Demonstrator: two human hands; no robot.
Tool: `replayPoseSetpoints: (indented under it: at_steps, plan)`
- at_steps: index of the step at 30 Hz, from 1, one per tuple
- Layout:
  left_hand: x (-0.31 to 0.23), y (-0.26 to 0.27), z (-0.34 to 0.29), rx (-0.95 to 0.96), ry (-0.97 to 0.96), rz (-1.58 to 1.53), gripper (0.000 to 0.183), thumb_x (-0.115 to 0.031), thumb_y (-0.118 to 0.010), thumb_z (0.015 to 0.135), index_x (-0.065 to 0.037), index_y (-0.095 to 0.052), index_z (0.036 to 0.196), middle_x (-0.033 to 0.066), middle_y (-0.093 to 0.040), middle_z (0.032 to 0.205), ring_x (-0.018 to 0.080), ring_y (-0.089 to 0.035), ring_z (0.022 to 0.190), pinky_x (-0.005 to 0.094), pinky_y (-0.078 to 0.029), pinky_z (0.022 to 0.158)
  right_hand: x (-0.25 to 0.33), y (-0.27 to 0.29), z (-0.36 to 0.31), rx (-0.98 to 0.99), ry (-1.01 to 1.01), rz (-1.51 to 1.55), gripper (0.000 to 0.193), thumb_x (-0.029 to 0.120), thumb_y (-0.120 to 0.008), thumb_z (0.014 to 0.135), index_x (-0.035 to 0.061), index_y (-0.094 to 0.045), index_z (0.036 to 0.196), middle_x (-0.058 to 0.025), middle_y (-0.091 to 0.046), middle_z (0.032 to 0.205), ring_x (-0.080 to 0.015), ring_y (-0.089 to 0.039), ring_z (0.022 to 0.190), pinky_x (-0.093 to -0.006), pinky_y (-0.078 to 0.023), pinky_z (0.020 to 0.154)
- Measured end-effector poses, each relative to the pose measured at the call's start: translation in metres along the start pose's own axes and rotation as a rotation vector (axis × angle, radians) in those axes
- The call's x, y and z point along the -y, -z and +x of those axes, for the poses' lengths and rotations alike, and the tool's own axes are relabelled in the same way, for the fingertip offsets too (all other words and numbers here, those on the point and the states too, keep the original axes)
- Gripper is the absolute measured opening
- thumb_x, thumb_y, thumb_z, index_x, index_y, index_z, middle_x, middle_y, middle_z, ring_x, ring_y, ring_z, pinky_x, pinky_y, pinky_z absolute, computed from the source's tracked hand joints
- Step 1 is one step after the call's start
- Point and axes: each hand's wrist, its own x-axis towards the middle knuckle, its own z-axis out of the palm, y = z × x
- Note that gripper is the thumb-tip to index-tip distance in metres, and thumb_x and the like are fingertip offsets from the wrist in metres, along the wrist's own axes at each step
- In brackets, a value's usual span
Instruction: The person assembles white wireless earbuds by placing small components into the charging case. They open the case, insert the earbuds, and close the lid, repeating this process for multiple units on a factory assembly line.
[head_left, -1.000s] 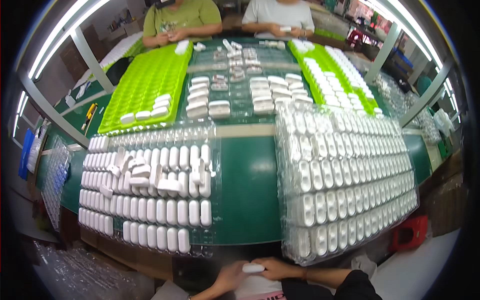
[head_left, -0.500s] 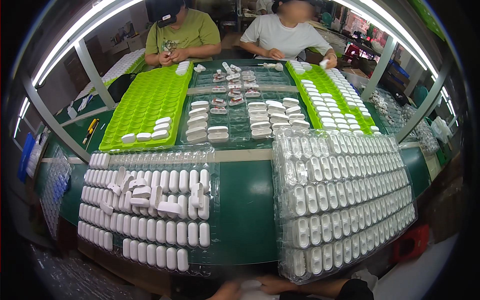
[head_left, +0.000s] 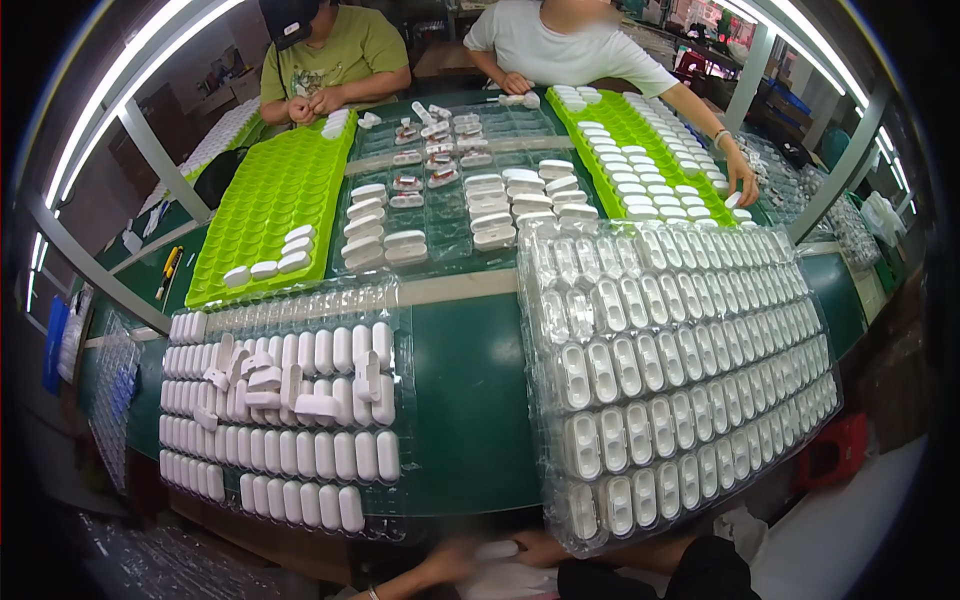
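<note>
At the lower edge, in front of the table, my two hands come together around a small white oblong plastic case [head_left: 497, 549]. My right hand [head_left: 540, 549] has its fingers closed on the case's right end. Beside the other end is my left hand [head_left: 452, 560], smeared by motion, so its grip is unclear. Ahead on the left, a clear tray [head_left: 405, 350] holds rows of white rounded cases, several loose hinged ones lying jumbled on top. To the right, stacked clear trays [head_left: 548, 440] hold rows of white case pieces with wells inside.
Two green trays [head_left: 270, 190] [head_left: 640, 150] with white cases stand farther back. Between them lie clear trays [head_left: 440, 240] with open cases and small parts. Two people sit opposite; one person's hand [head_left: 741, 180] is at the right green tray. A red stool [head_left: 835, 452] stands lower right.
The whole view has shifted, and my hands now appear a little higher with the white case between them. Across the table, a person's arm has reached forward along the right green tray.
</note>
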Motion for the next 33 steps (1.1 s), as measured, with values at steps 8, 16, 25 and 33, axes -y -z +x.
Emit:
replayPoseSetpoints:
  at_steps: [8, 16, 25, 33]
  plan:
    - [-0.093, 0.063, -0.071, 0.2, 0.175, -0.997, 0.031, -0.024, -0.064, 0.098, 0.006, -0.066, 0.103, 0.012, -0.071, 0.085, 0.0168, -0.07, 0.073, 0.0287, -0.058, 0.067, 0.161, 0.005, -0.082, -0.052, 0.279, 0.287, 0.048, 0.024, -0.071, 0.094, 0.0034, -0.053, 0.133, -0.0062, -0.066, 0.107, -0.0101, -0.061, 0.095, -0.0277, -0.049, 0.082]
    - [-0.131, 0.077, -0.1, -0.266, -0.107, -1.036, 0.044, -0.03, -0.04, 0.108, 0.004, -0.065, 0.095, 0.0088, -0.066, 0.075, 0.011, -0.059, 0.061, 0.0245, -0.047, 0.056, 0.223, 0.0, -0.099, -0.208, 0.411, 0.593, 0.028, 0.014, -0.066, 0.097, -0.0009, -0.062, 0.12, -0.0022, -0.067, 0.099, -0.0054, -0.059, 0.085, -0.0246, -0.05, 0.075]
    - [-0.132, 0.061, -0.1, -0.73, -0.375, -0.644, 0.031, -0.02, -0.044, 0.107, 0.004, -0.061, 0.099, 0.0054, -0.062, 0.083, 0.0065, -0.049, 0.065, 0.0218, -0.04, 0.058, 0.216, -0.012, -0.099, -0.268, 0.484, 0.535, 0.033, 0.006, -0.069, 0.093, -0.003, -0.061, 0.123, -0.0037, -0.068, 0.092, -0.0078, -0.063, 0.074, -0.0237, -0.052, 0.066]
    - [-0.129, 0.063, -0.095, -0.737, -0.477, -0.674, 0.029, -0.02, -0.046, 0.106, 0.005, -0.061, 0.105, 0.011, -0.062, 0.095, 0.0088, -0.053, 0.069, 0.0233, -0.043, 0.061, 0.215, -0.013, -0.093, -0.3, 0.577, 0.445, 0.036, 0.004, -0.068, 0.092, -0.0056, -0.057, 0.126, -0.0122, -0.07, 0.098, -0.0146, -0.07, 0.082, -0.0284, -0.058, 0.068]
